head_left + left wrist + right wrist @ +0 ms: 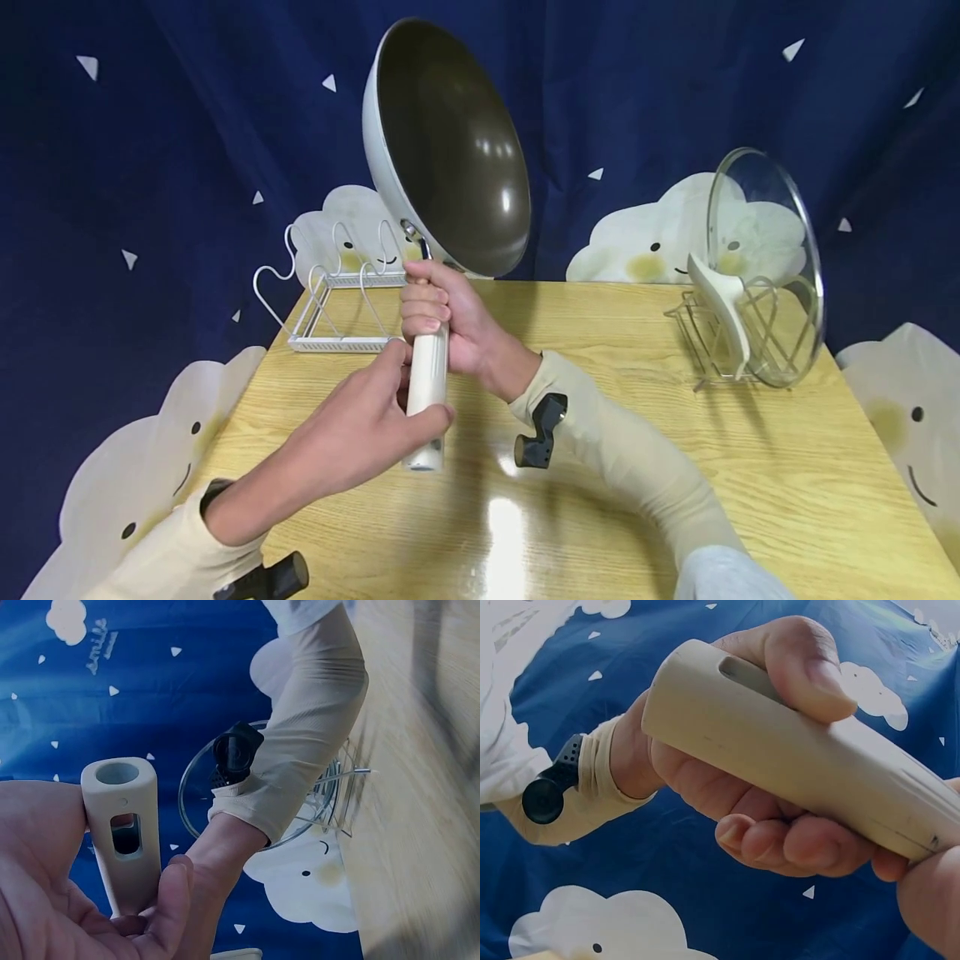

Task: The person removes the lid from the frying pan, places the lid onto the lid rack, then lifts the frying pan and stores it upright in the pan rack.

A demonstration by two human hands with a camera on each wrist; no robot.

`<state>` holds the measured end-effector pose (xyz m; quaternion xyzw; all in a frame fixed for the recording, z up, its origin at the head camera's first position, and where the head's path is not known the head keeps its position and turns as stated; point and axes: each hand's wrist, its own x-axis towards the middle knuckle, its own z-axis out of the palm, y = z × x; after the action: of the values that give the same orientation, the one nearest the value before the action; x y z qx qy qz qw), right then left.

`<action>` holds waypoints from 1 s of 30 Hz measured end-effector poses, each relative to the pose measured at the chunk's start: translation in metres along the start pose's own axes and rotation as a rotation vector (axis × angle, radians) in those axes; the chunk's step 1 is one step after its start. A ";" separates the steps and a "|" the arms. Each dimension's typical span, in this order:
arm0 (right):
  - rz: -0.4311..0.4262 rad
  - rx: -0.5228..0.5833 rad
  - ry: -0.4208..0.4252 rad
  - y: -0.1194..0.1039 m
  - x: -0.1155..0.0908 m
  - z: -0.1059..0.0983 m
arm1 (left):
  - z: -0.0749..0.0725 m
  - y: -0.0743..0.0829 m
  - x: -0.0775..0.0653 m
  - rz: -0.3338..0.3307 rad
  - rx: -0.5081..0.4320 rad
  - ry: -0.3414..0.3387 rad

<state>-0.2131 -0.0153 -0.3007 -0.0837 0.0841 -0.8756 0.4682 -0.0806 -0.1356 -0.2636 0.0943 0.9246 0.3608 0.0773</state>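
In the head view a deep frying pan (457,150), white outside and dark brown inside, is held up above the table, its bowl tilted on edge and the inside showing. My right hand (461,321) grips the upper part of its cream handle (429,367), close to the bowl. Lower down, my left hand (360,429) holds the same handle near its end. In the right wrist view the left thumb (810,675) lies over the handle and the fingers curl beneath it. The handle's hollow end (116,774) and slot show in the left wrist view.
A white wire rack (345,343) stands at the table's back left. At the right, a glass lid (813,267) with a white curved piece (723,304) leans upright in a metal wire stand (701,337). Behind the wooden table (600,400) hangs a blue curtain (637,83).
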 end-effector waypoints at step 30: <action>0.144 0.081 -0.154 -0.002 0.045 0.006 | -0.014 -0.020 -0.002 0.041 -0.061 0.133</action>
<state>-0.2384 -0.0523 -0.2913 -0.1256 0.0181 -0.8334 0.5379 -0.0844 -0.1596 -0.2674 0.0866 0.9141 0.3959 0.0113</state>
